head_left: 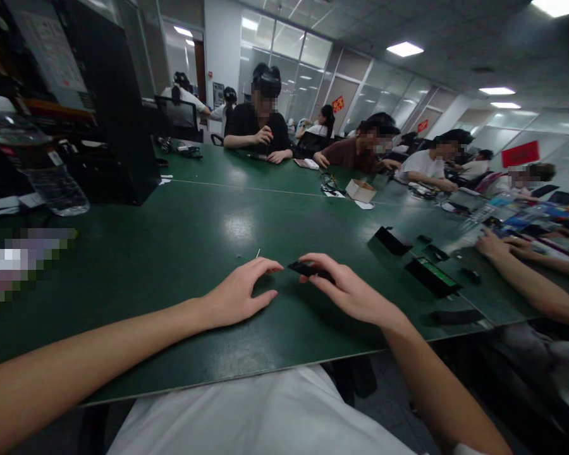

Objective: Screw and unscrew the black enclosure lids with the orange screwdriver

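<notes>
A small flat black gadget lies on the green table at about twelve o'clock from the person's chest; the right hand pinches its near end between curled fingertips, lifting it little if at all; the left hand rests flat and loose at nine o'clock of it, holding nothing; a tiny pin stands at eleven o'clock, untouched; black parts wait at three o'clock; the work looks barely begun.

Dark green table bears a water bottle, small cardboard box, black device
</notes>
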A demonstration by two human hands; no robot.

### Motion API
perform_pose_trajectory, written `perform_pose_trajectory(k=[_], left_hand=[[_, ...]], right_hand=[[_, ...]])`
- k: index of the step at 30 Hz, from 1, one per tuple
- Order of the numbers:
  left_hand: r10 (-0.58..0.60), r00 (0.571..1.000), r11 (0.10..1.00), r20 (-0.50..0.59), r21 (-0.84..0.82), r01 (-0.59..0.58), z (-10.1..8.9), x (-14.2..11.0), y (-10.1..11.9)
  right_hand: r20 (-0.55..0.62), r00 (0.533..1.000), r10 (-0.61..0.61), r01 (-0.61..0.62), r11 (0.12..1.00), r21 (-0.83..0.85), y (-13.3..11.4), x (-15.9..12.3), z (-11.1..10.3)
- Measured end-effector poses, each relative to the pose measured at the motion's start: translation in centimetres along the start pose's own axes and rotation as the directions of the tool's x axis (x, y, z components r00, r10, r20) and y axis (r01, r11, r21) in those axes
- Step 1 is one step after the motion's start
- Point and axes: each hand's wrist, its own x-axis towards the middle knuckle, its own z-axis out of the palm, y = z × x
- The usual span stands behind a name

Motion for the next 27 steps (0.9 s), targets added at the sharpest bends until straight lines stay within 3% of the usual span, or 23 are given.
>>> perform_pose_trajectory(k=[2, 3, 4, 6, 8, 10, 12, 15, 21, 23, 27], left_hand=[[-0.011, 1.000, 0.999, 0.021, 0.045, 0.010, 0.1, 0.1, -0.5], [-0.008, 0.999, 0.998, 0.036, 0.057, 0.006, 0.0, 0.1, -0.6], [0.000, 0.999, 0.998, 0.047, 0.065, -0.003, 0.0, 0.1, -0.8], [0.026, 0.997, 0.997, 0.071, 0.071, -0.031, -0.1, 0.2, -0.8], [0.057, 0.994, 0.995, 0.093, 0.074, -0.064, -0.2, 0.2, -0.7], [0.081, 0.991, 0.993, 0.108, 0.073, -0.089, -0.2, 0.2, -0.6], [0.083, 0.990, 0.994, 0.110, 0.068, -0.091, -0.2, 0.2, -0.5], [0.079, 0.991, 0.994, 0.104, 0.063, -0.085, -0.1, 0.3, -0.5], [0.086, 0.988, 0.992, 0.126, 0.084, -0.097, -0.1, 0.2, -0.7], [0.090, 0.987, 0.991, 0.130, 0.085, -0.102, -0.1, 0.2, -0.6], [0.106, 0.986, 0.988, 0.131, 0.095, -0.119, -0.2, 0.2, -0.5]], right_hand=[[-0.151, 0.979, 0.137, -0.159, 0.977, -0.145, 3.1, -2.1, -3.9], [-0.258, 0.944, 0.204, -0.271, 0.928, -0.255, 4.9, -3.5, -6.0], [-0.389, 0.881, 0.269, -0.412, 0.841, -0.351, 6.7, -4.9, -8.1], [-0.560, 0.758, 0.333, -0.588, 0.721, -0.368, 9.9, -8.1, -11.6], [-0.665, 0.659, 0.350, -0.700, 0.609, -0.373, 12.2, -11.1, -13.7], [-0.721, 0.601, 0.346, -0.764, 0.515, -0.390, 13.8, -13.3, -14.3], [-0.711, 0.611, 0.348, -0.769, 0.474, -0.428, 14.9, -14.6, -13.9], [-0.659, 0.666, 0.349, -0.732, 0.478, -0.485, 16.1, -15.0, -13.0], [-0.682, 0.667, 0.300, -0.732, 0.432, -0.527, 17.5, -13.8, -12.9], [-0.702, 0.654, 0.281, -0.745, 0.402, -0.533, 17.7, -13.5, -13.0], [-0.771, 0.578, 0.265, -0.811, 0.290, -0.508, 18.0, -13.1, -13.2]])
